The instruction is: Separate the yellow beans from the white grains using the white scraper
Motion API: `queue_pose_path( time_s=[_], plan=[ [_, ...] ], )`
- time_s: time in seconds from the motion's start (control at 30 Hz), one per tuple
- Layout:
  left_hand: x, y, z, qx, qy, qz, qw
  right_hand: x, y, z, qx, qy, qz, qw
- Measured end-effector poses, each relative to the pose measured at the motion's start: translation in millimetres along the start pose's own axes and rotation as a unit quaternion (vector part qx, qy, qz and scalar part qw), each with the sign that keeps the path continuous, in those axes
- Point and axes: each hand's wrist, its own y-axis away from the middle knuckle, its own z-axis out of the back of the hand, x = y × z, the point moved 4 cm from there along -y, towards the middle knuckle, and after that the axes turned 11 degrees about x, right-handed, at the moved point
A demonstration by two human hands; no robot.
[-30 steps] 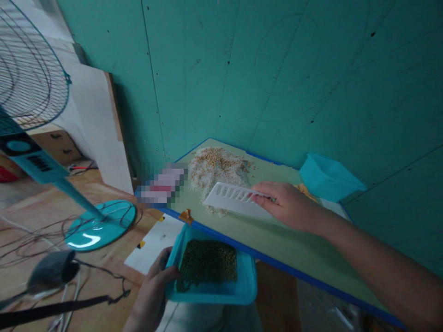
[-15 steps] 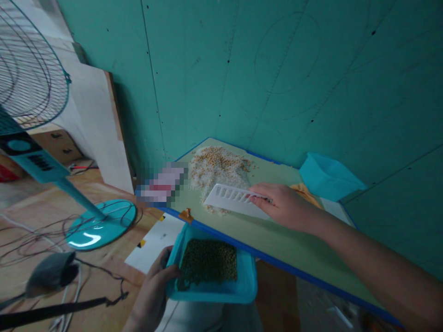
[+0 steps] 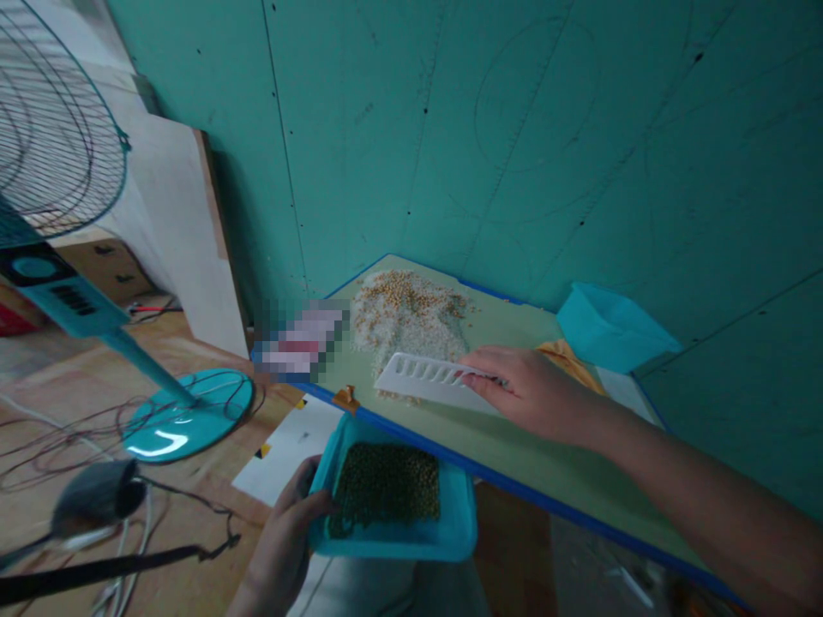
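My right hand (image 3: 524, 390) grips a white slotted plastic scraper (image 3: 428, 380) and holds it flat on the green table (image 3: 514, 446), at the near edge of a pile of pale grains and yellowish beans (image 3: 408, 313). A few grains lie just in front of the scraper. My left hand (image 3: 279, 540) holds the left side of a teal tray (image 3: 450, 536) below the table's blue front edge. The tray contains a layer of dark green beans (image 3: 386, 493).
A teal tub (image 3: 610, 330) stands at the back right against the teal wall, with something orange (image 3: 569, 360) beside it. A blurred packet (image 3: 299, 343) lies on the table's left corner. A teal pedestal fan (image 3: 173, 420), cables and a grey microphone-like object (image 3: 93, 506) occupy the floor to the left.
The scraper and my right hand have slid a little toward the table's front edge, dragging some grains along. The tray in my left hand has hardly moved.
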Motion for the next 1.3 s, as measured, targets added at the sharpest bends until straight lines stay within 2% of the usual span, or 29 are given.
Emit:
queue_pose_path(
  time_s=[0.53, 0.93, 1.3],
  plan=[
    [-1, 0, -2.0, 0.004, -0.003, 0.004, 1.000, 7, 3, -2, 0.009, -0.009, 0.011, 1.000],
    [6, -7, 6.6, 0.028, 0.000, 0.009, 1.000, 13, 8, -2, 0.032, -0.035, 0.009, 0.999],
    [-1, -3, 0.1, 0.018, -0.001, 0.002, 1.000, 19, 15, -5, 0.037, -0.040, 0.004, 0.999]
  ],
)
